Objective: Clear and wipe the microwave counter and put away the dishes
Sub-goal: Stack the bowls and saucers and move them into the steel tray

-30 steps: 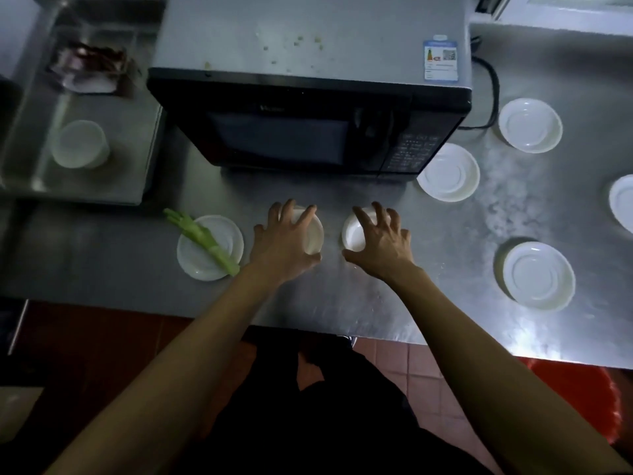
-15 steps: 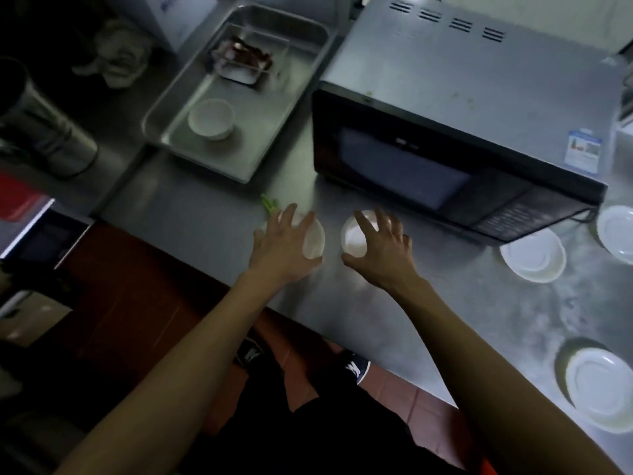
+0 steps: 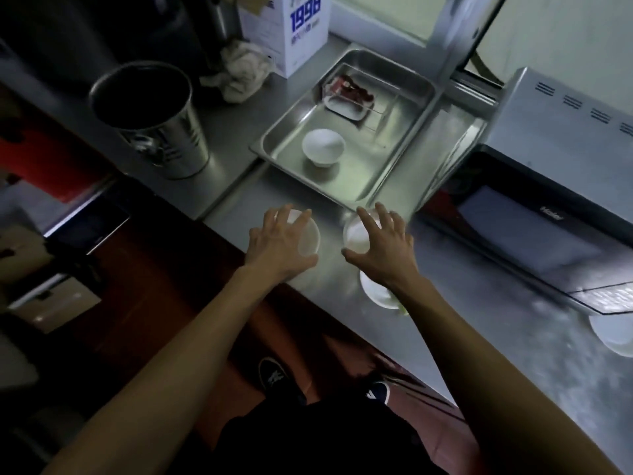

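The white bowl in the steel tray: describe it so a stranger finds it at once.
Start at the black microwave; beside its left end lies a shallow rectangular steel tray. The small white footed bowl stands alone in its near half, the only white bowl no hand holds.

Dim room, weak greenish light. A steel counter (image 3: 507, 341) runs across, dark red tiled floor (image 3: 164, 303) below, pale wall (image 3: 565, 32) behind, a window frame (image 3: 455, 36) catching light.

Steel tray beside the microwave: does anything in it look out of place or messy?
Yes. The steel tray holds a clean white bowl next to a small dish of red scraps, so leftovers sit with dishware.
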A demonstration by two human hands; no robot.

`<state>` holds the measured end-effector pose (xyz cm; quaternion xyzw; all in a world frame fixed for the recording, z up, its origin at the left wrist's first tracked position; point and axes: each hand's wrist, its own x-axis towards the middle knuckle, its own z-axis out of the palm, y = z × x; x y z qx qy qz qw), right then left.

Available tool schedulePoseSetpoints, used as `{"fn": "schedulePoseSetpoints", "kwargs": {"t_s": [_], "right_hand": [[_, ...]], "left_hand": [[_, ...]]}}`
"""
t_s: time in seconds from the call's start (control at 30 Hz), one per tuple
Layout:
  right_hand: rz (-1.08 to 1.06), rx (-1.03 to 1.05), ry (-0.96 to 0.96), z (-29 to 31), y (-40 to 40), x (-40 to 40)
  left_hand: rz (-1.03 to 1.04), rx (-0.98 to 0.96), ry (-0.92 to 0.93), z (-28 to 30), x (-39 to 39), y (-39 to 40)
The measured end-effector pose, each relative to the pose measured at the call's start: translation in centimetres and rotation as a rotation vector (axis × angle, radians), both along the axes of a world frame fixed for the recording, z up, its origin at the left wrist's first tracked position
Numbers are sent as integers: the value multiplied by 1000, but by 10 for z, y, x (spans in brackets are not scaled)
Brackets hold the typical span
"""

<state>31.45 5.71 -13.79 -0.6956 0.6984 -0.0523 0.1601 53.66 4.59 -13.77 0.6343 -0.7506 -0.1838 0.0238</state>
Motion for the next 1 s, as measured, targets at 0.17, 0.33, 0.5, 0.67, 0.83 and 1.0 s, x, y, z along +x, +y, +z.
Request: {"fn": "schedulePoseSetpoints", "kwargs": {"t_s": [0.17, 0.33, 0.5, 0.67, 0.83, 1.0], "right_hand": [[18, -40, 34, 8, -24, 36], [24, -45, 39, 6, -51, 48], [5, -36, -20, 0, -92, 52], [-18, -40, -89, -3, -143, 52], [-28, -37, -66, -8, -182, 52], [-41, 9, -36, -16, -216, 57]], "left_hand": [[-3, -24, -2, 3, 33, -24], [-1, -10, 8, 1, 46, -49], [-31, 9, -22, 2, 50, -87], [-53, -14, -59, 7, 46, -141], [-77, -24, -66, 8, 40, -179], [-114, -42, -54, 4, 43, -211]]}}
